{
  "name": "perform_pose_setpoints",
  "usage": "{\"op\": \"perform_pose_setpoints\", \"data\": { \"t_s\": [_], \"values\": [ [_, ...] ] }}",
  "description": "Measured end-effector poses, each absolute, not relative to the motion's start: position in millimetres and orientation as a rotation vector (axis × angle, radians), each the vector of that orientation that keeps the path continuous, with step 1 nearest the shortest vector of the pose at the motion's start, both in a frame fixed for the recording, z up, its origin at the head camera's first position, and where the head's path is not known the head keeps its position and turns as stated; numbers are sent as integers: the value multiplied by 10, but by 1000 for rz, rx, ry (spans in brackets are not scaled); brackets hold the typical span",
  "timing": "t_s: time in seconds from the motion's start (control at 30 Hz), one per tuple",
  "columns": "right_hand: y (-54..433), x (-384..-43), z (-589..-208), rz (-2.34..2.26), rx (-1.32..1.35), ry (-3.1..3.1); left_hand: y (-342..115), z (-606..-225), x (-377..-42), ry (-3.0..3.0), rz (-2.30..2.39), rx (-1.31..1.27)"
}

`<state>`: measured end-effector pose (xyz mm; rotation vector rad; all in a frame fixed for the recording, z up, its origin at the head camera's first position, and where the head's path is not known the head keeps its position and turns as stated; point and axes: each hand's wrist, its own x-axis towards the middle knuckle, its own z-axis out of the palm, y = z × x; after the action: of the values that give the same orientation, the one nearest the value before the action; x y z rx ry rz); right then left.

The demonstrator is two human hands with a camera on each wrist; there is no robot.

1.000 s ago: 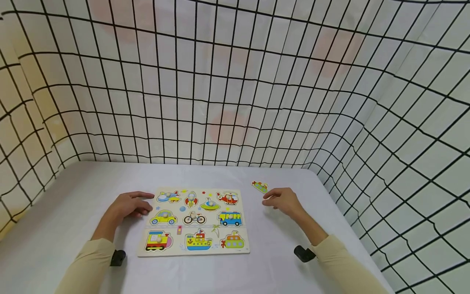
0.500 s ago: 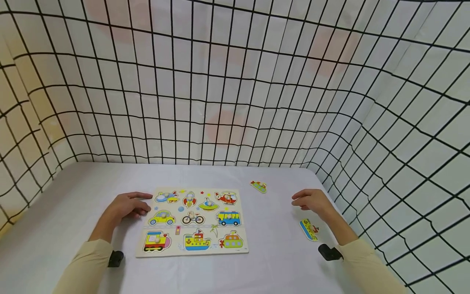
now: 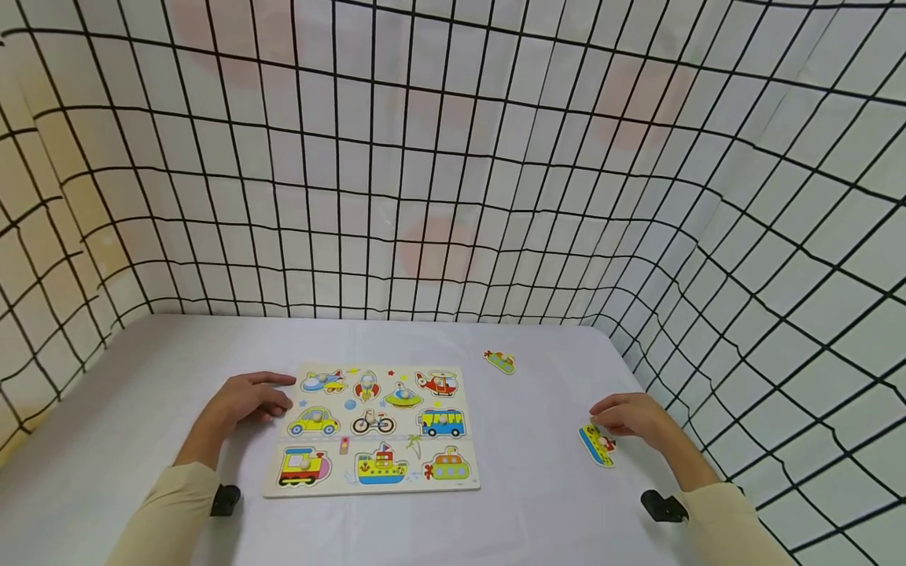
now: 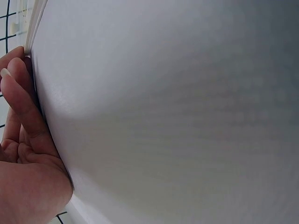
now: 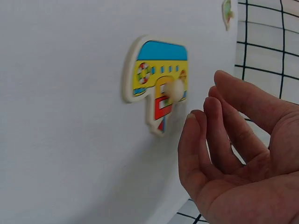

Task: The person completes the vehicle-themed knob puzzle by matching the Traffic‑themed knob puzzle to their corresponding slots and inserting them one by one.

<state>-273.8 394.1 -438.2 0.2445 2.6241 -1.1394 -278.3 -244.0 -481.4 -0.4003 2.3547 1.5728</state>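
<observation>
The wooden puzzle board (image 3: 340, 486) with printed vehicles lies on the table. At its upper left edge my left hand (image 3: 241, 399) rests on the cloth, index finger reaching to the board and holding nothing. In the left wrist view, that hand's (image 4: 30, 135) fingers are loosely bent. A ship puzzle piece (image 3: 596, 446) with a round wooden knob (image 5: 174, 91) lies picture side up at the right. My right hand (image 3: 633, 417) hovers just beyond it. The right wrist view shows the right hand's (image 5: 233, 144) curved fingers and thumb close to the knob but apart from it.
A submarine puzzle piece (image 3: 500, 362) lies behind and right of the board. Black netting (image 3: 439, 236) rises at the back and both sides of the white table (image 3: 527, 440). Black wrist devices (image 3: 664, 505) sit by the sleeves.
My right hand has moved right, from beside the submarine piece to the ship piece, then down toward it. The ship piece has come into view. My left hand stays by the board.
</observation>
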Motion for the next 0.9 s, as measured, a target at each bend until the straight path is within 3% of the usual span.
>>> {"op": "perform_pose_setpoints", "data": {
  "t_s": [0.9],
  "values": [
    [4084,-2617,-4518,-1033,210,2548,-2427,-4798,-2786,2350,1562,-420]
  ]
}}
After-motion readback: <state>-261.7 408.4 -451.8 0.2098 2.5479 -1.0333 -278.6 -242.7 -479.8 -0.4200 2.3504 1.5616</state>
